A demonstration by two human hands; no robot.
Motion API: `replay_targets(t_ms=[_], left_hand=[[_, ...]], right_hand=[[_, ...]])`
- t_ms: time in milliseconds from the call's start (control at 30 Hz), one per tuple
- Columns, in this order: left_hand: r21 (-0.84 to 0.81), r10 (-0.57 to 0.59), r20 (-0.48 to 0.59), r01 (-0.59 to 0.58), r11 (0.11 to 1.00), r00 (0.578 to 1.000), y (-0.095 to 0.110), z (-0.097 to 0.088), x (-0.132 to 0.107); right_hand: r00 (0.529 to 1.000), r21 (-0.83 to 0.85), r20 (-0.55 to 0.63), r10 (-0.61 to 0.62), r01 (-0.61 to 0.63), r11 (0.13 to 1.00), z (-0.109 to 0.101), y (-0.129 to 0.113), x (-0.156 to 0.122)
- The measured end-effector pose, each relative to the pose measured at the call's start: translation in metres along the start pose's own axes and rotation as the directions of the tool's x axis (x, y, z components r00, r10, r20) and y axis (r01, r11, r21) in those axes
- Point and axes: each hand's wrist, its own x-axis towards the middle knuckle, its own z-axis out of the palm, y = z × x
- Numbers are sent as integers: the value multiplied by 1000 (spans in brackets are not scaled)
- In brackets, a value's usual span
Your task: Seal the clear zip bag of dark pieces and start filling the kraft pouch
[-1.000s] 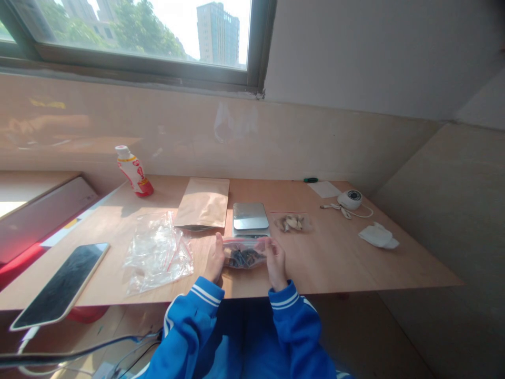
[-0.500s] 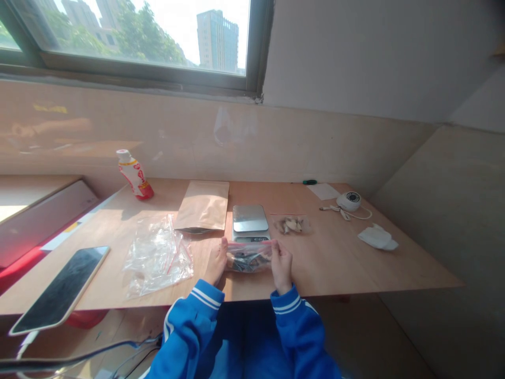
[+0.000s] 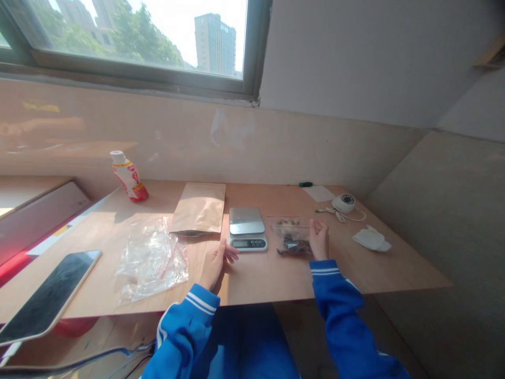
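Observation:
My left hand (image 3: 215, 265) rests on the wooden table (image 3: 260, 279) with its fingers apart, holding nothing, just left of the digital kitchen scale (image 3: 246, 227). A clear zip bag of dark pieces (image 3: 292, 245) lies right of the scale, overlapping a flat bag of pale pieces (image 3: 288, 225). My right hand (image 3: 319, 239) stands at that bag's right edge, fingers bunched, and seems to hold nothing. A kraft paper pouch (image 3: 198, 209) and an empty-looking clear zip bag (image 3: 152, 260) lie to the left.
A smartphone (image 3: 49, 292) lies at the near left. A red-and-white drink bottle (image 3: 128, 176) stands at the back. A white dome camera (image 3: 343, 203) with its cable, a white cloth (image 3: 371, 239), a paper sheet (image 3: 319, 193) and a green pen (image 3: 305, 184) lie to the right.
My hands have let go of the bag of dark pieces and moved apart. The bag now lies further right beside the scale, against the pale pieces, and my right hand has shifted right.

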Motion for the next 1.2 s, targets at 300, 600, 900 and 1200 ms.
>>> replay_targets(t_ms=[300,600,900,1200], left_hand=[[-43,-26,-58,23,999,998,-3,-1,1],[255,245,-180,-195,947,953,-9,-11,3],[925,537,-99,-122,361,838,2,-97,56],[915,487,117,-285,286,865,8,-115,68]], right_hand=[[905,-437,281,-319,416,797,22,-1,-63],[900,-438,346,-265,405,803,44,-7,-36],[602,285,479,-639,582,762,46,-90,-129],[323,353,621,-714,698,623,112,-139,-208]])
